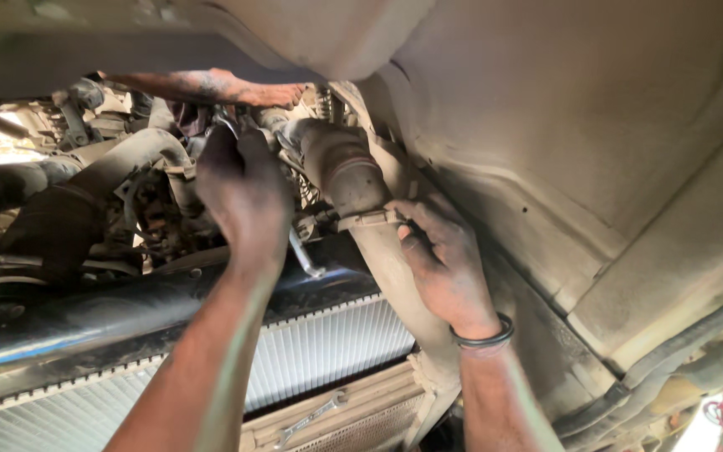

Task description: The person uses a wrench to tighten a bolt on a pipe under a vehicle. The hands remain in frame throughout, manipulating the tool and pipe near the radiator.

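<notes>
one head-worn camera looks upward from beneath a vehicle, close to the underbody (pixel 596 125). it faces the exhaust pipe (pixel 353 180) and radiator (pixel 328 343) at arm's reach, with both forearms entering from the bottom edge

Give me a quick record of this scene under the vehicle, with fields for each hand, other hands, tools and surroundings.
Setting: underside of a vehicle, viewed from below
Left hand: raised into the engine area, fingers around a wrench whose end shows below the hand
Right hand: fingertips on a metal clamp around a dusty pipe
Wrist: dark bangle on the right wrist
Other person: an arm reaching in from above
Nearby: finned radiator, a loose spanner lying on a ledge
</notes>
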